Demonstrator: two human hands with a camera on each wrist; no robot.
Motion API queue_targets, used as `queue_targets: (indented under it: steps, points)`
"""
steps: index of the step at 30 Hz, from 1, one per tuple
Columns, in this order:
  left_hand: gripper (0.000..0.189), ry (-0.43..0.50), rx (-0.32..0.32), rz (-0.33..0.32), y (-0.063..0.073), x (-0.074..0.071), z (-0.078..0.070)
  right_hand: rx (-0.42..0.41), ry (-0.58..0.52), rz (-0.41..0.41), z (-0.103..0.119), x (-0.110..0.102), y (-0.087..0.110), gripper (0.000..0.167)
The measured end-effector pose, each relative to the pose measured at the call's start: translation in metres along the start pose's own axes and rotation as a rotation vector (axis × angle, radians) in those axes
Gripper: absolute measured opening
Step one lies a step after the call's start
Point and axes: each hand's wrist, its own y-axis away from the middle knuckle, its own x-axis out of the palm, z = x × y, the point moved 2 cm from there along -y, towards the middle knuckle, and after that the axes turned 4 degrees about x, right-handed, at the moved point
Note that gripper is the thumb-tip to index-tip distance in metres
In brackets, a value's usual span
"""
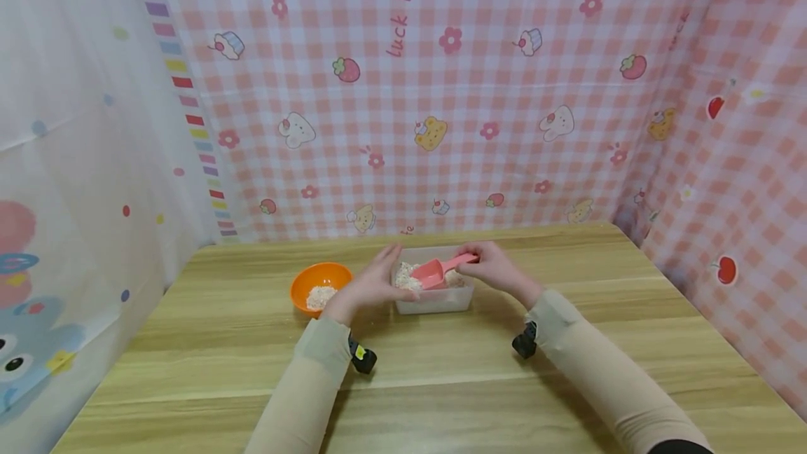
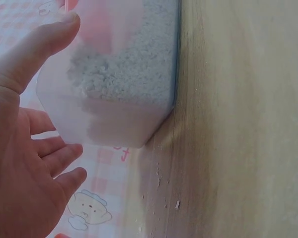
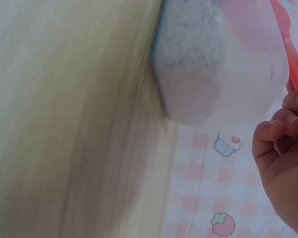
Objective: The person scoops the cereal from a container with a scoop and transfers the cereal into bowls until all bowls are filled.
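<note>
A translucent white plastic box (image 1: 435, 302) stands on the table, holding pale flakes (image 1: 406, 277). My right hand (image 1: 498, 270) pinches the handle of a pink scoop (image 1: 430, 274) at the box's right end. The scoop's bowl lies inside the box, over the flakes, and shows pink through the wall in both wrist views. At the box's left end, my left hand (image 1: 372, 282) is spread around the corner. Its thumb (image 2: 59, 34) lies by the near rim and its other fingers (image 2: 59, 158) are at the end wall, loosely extended.
An orange bowl (image 1: 302, 279) with some of the pale flakes in it stands left of the box, partly behind my left hand. Small crumbs (image 2: 178, 205) lie on the wooden table (image 1: 435, 384). A pink checked cloth (image 1: 403, 90) hangs behind the table.
</note>
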Motion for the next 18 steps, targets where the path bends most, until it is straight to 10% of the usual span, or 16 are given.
queue_targets:
  steps: [18]
  points:
    - [0.115, 0.018, 0.002, -0.017, -0.001, 0.002, 0.005, 0.03, -0.045, -0.077, -0.014, 0.025, -0.011, 0.014]
